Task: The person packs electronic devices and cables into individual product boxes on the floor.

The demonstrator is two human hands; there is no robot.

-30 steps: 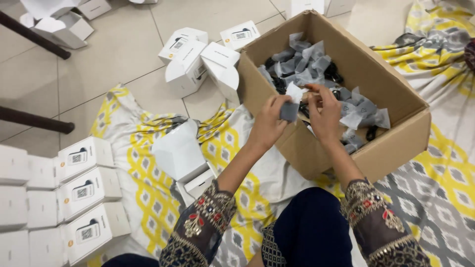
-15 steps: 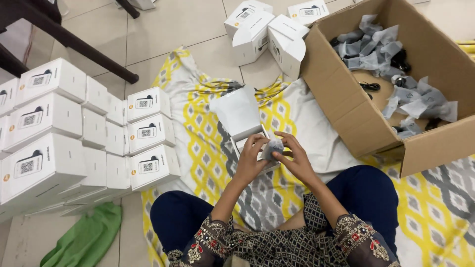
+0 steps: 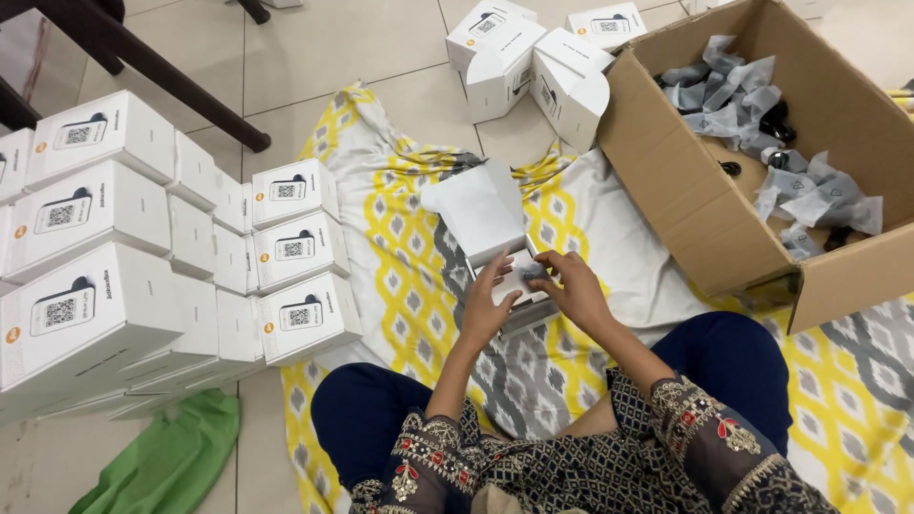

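An open white box (image 3: 481,205) lies on the yellow-and-grey patterned cloth (image 3: 400,276) in front of me, its lid flipped back. My left hand (image 3: 487,300) rests on the box's near left edge. My right hand (image 3: 569,286) pinches a small grey wrapped item (image 3: 533,273) and presses it into the box opening. Both hands meet over the box, just ahead of my knees in dark blue trousers.
Stacks of closed white boxes (image 3: 124,247) stand at the left. A large cardboard carton (image 3: 705,200) at the right holds several grey wrapped items (image 3: 733,95). More white boxes (image 3: 533,57) lie at the top. A green cloth (image 3: 171,462) sits at the bottom left.
My hands carried the grey wrapped item from the carton down to the open white box in front of me. The view swung left and down with them.
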